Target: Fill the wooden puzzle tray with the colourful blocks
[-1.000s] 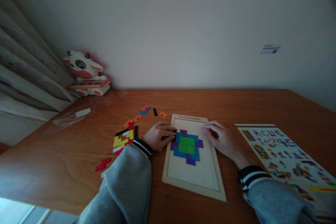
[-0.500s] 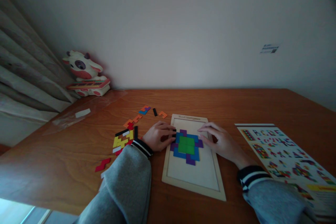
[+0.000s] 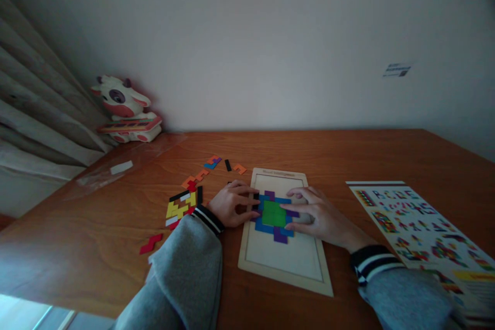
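A pale wooden tray (image 3: 284, 263) lies on the table, tilted slightly. Inside it, a green square (image 3: 274, 213) is ringed by blue pieces (image 3: 264, 228) and purple pieces (image 3: 280, 235). My left hand (image 3: 234, 204) rests over the tray's left edge, fingertips at the left side of the pattern, beside a black piece (image 3: 256, 197). My right hand (image 3: 315, 214) reaches in from the right with its fingers spread, touching the pattern's right side and partly hiding the blue and purple pieces there. Neither hand is lifting anything.
Yellow pieces (image 3: 178, 210), red pieces (image 3: 151, 243) and orange pieces (image 3: 240, 169) lie left of and behind the tray. A printed pattern sheet (image 3: 417, 227) is on the right. A cow toy (image 3: 126, 108) and clear plastic wrapping (image 3: 95, 180) are at the far left.
My right hand has moved left and slightly down onto the right side of the pattern, its fingers more spread. My left hand has shifted only slightly, its fingers still at the left side.
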Available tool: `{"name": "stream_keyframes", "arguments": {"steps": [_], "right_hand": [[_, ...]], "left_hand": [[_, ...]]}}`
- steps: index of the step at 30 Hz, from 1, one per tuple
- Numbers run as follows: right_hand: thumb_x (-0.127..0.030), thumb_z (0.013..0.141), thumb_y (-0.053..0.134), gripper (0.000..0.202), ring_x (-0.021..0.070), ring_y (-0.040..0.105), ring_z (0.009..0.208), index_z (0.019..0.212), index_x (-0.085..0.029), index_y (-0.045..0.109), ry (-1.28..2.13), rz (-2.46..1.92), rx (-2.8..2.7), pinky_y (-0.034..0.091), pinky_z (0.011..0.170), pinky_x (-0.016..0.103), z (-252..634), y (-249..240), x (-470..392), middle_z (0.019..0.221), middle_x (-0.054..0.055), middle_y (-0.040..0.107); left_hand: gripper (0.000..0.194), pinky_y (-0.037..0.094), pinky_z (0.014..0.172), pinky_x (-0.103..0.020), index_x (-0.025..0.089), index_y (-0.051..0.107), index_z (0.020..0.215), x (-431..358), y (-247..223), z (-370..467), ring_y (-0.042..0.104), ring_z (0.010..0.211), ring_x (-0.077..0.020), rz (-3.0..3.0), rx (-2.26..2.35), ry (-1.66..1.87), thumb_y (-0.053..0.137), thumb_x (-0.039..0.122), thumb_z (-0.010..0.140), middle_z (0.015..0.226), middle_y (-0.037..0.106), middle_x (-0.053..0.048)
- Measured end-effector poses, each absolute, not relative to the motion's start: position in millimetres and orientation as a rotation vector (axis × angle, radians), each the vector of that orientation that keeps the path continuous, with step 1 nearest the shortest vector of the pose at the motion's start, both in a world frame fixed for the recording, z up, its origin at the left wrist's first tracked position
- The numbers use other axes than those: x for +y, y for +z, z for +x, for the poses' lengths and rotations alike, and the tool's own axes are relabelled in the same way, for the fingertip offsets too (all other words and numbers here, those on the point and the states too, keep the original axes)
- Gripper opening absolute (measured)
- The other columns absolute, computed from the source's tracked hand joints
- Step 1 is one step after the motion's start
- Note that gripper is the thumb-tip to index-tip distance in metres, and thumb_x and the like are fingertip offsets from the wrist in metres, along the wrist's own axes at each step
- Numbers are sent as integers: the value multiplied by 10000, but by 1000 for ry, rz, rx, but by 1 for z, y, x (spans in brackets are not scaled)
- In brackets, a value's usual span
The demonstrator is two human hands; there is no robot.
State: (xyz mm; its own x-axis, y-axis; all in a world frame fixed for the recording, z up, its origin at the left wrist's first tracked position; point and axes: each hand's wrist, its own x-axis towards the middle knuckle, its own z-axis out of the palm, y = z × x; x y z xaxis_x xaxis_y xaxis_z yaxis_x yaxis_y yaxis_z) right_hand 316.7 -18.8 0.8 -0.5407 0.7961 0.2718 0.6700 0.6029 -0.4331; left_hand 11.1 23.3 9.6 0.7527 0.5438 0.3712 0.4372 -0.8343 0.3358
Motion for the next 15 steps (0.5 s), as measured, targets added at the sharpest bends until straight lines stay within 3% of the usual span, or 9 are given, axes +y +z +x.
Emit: {"name": "stream_keyframes", "arguments": {"steps": [15], "right_hand": [[-575, 824, 691, 428, 302, 550, 1164, 1208, -388, 704, 388, -1170, -2407, 450, 1011, 541, 315, -2, -19, 1268, 89, 596]], "left_hand": [[260, 506, 941, -451, 247, 767, 1077, 20, 11, 13, 579, 1072, -267, 2716, 748, 707, 635, 389, 904, 1233, 677, -97]]}}
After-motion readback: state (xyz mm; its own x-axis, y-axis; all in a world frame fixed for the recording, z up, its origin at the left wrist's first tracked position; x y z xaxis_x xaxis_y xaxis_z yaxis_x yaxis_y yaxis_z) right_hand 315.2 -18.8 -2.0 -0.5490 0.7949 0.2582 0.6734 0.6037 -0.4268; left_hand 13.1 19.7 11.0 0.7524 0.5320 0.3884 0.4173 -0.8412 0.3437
